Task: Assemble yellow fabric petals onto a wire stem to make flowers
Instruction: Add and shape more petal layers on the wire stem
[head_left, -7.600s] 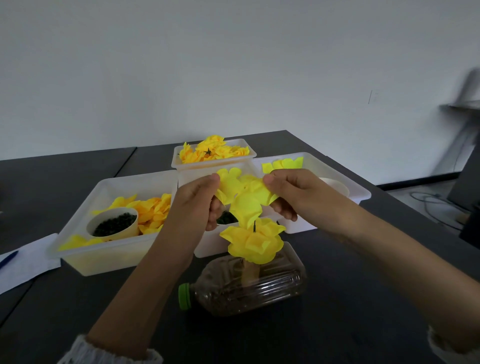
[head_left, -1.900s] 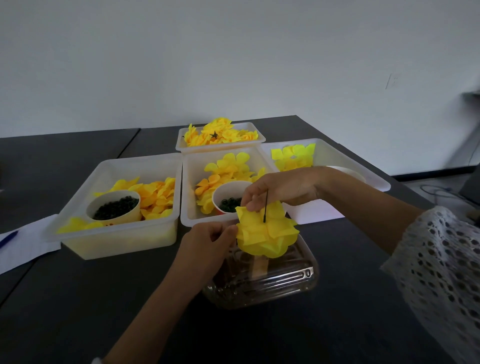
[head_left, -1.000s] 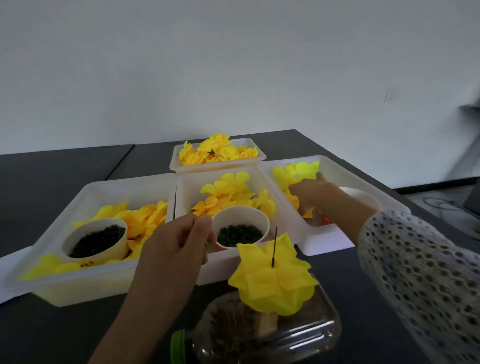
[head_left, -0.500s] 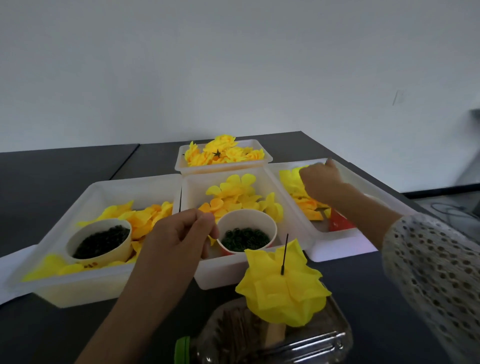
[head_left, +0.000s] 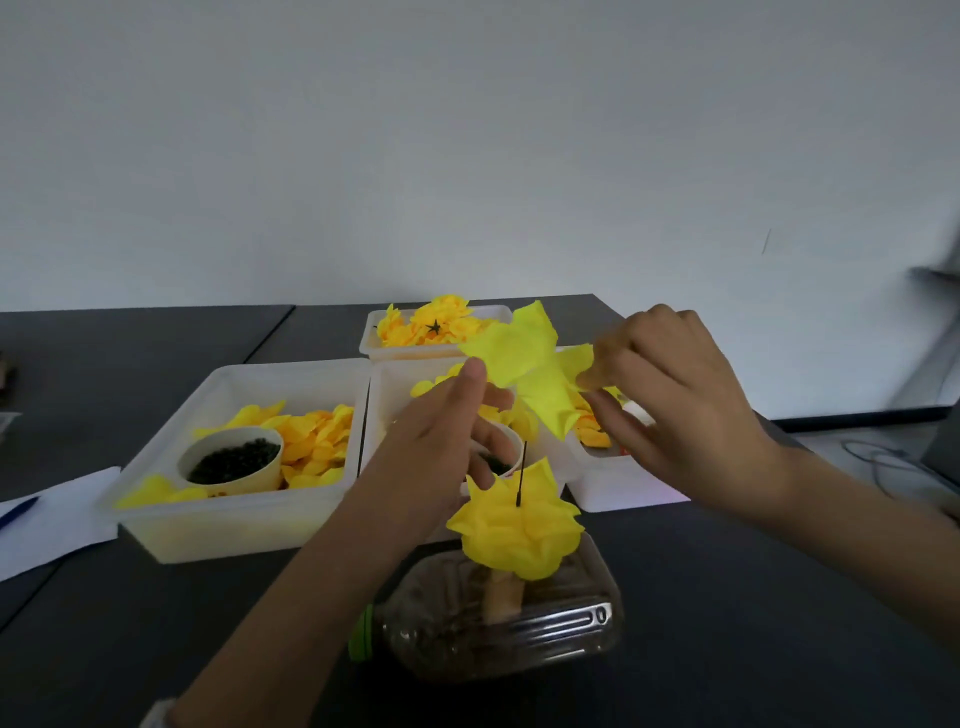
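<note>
My right hand (head_left: 675, 410) pinches a bright yellow fabric petal piece (head_left: 535, 369) by its right edge and holds it up over the trays. The thumb of my left hand (head_left: 441, 447) touches the piece's left edge, and its other fingers hang relaxed. Below, a half-built yellow flower (head_left: 519, 530) sits on a black wire stem (head_left: 521, 473), whose tip pokes up through it. The stem stands in a clear plastic bottle (head_left: 498, 623) that lies on its side and has a green cap.
Several white trays of yellow and orange petals stand behind the bottle: left tray (head_left: 228, 530), right tray (head_left: 623, 493), back tray (head_left: 441, 353). A paper cup of dark green bits (head_left: 234, 460) sits in the left tray. White paper (head_left: 52, 519) lies at the far left.
My right hand has lifted a yellow petal piece out of the right tray and brought it over the middle. My left hand has risen to meet it. The flower on the stem stays put.
</note>
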